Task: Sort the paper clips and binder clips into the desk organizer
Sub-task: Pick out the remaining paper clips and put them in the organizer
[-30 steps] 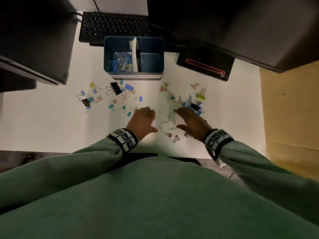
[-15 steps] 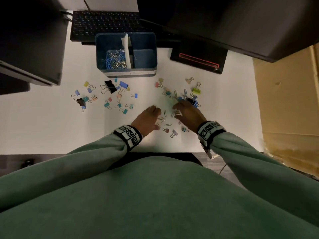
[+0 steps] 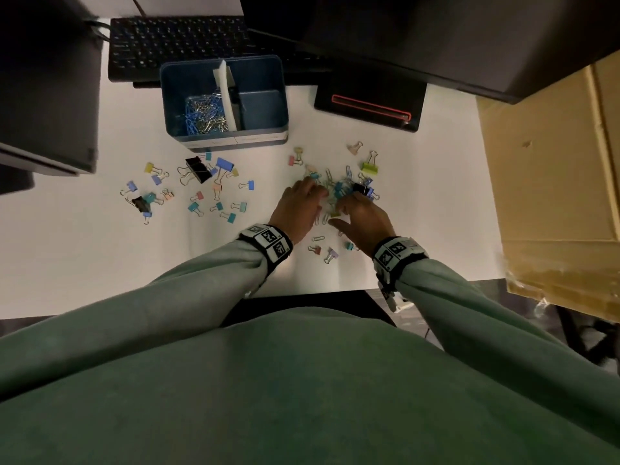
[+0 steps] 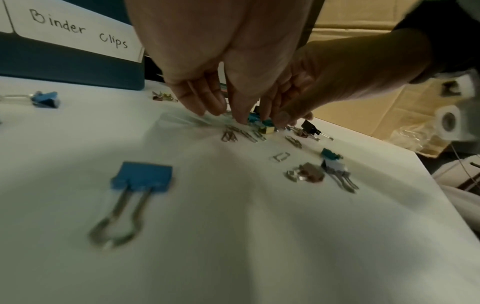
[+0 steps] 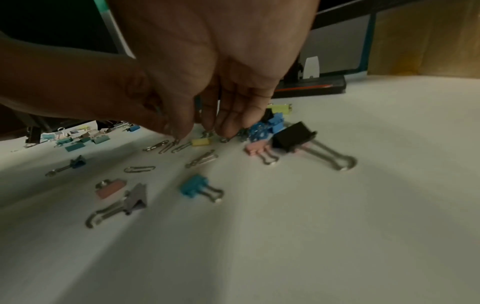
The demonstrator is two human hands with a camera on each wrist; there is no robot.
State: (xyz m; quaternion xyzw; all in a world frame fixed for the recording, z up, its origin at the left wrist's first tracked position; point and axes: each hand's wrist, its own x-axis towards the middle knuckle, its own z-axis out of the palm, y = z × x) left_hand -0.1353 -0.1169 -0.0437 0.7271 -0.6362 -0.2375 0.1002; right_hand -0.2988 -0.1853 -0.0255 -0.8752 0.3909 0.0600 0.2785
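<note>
On the white desk (image 3: 84, 250), at 12 o'clock from my body, both my hands work one mixed pile of clips. My left hand (image 3: 299, 209) and right hand (image 3: 364, 218) sit side by side, fingertips converging on the pile (image 3: 335, 191).

Head view: the blue desk organizer (image 3: 224, 137) stands at 11 o'clock from my hands. Its left compartment holds paper clips (image 3: 204, 114); the right compartment shows only its blue floor. A second scatter of binder clips (image 3: 198, 187) lies at 9 o'clock from my left hand. A keyboard (image 3: 177, 41) lies beyond the organizer.

Left wrist view only: a handwritten label (image 4: 78, 30) on the organizer front reads "Binder Clips". My left fingers (image 4: 205, 102) point down, extended and slightly apart, tips touching loose paper clips; I cannot tell whether any clip is pinched. A blue binder clip (image 4: 141, 179) lies alone at 7 o'clock from them.

Right wrist view only: my right thumb and fingers (image 5: 233, 119) are drawn together over a paper clip; the tips hide it, so I cannot tell if it is gripped. A black binder clip (image 5: 293, 136) and a pink one (image 5: 255, 149) lie at 4 o'clock from them, a yellow one (image 5: 200, 142) directly below.

Change from 0.5 s ago: both hands have advanced toward 12 o'clock, deeper into the pile. The organizer contents are unchanged.
</note>
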